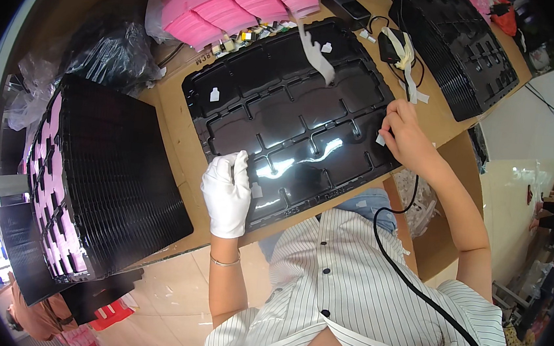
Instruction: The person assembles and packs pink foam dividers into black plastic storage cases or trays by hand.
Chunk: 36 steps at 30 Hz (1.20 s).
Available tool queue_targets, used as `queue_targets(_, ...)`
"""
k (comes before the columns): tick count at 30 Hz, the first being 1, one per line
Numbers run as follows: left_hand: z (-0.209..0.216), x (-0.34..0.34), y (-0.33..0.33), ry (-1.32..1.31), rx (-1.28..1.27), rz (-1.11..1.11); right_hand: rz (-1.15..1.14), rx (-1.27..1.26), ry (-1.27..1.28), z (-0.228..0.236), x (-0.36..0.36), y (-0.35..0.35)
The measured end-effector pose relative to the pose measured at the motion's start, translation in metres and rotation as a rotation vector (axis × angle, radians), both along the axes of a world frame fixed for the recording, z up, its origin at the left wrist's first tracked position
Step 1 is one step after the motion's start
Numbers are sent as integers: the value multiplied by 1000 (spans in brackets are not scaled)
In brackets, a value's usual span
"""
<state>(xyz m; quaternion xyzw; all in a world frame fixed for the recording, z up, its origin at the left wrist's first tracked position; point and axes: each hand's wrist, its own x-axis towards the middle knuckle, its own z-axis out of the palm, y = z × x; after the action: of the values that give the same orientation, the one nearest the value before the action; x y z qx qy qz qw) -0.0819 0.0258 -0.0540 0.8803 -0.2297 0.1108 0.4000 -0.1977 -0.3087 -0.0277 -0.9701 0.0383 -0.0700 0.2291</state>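
Note:
A black plastic blister tray point(308, 120) with moulded ridges lies on the brown cardboard surface before me. My left hand point(226, 191), in a white glove, is at the tray's near left edge with its fingers drawn together; what they pinch, if anything, is hidden. My right hand point(407, 135), bare, pinches a small white tab point(381, 140) over the tray's right edge. Small white tag-shaped pieces lie in the tray: one at the far left point(215, 94), another white piece at the far right point(327, 47). A pale notched strip point(315, 52), blurred, is over the tray's far part.
Stacked black trays point(119, 172) with pink pieces stand at the left, and another black stack point(465, 54) at the back right. Pink foam sheets point(232, 4) lie behind the tray. A black cable point(412, 284) crosses past my right arm. Pale strips point(408, 66) hang near the right hand.

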Motion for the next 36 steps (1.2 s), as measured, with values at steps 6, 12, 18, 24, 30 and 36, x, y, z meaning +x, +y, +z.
queue_targets(6,-2,0,1,-8,44,21,229,589,-70,8,-14,-7)
queue_targets(12,2,-6,4,367,-464,119,13,1547,149,19,20,69)
queue_targets(18,3,-12,16,514,-765,144,329,833,261,2,63,150)
queue_targets(24,3,-13,24,534,-714,125,426,413,104,-2,69,190)
queue_targets(30,4,-8,29,532,-571,57,505,154,86,-5,78,197)
queue_targets(36,5,-8,29,541,-563,49,462,145,40,-6,76,199)
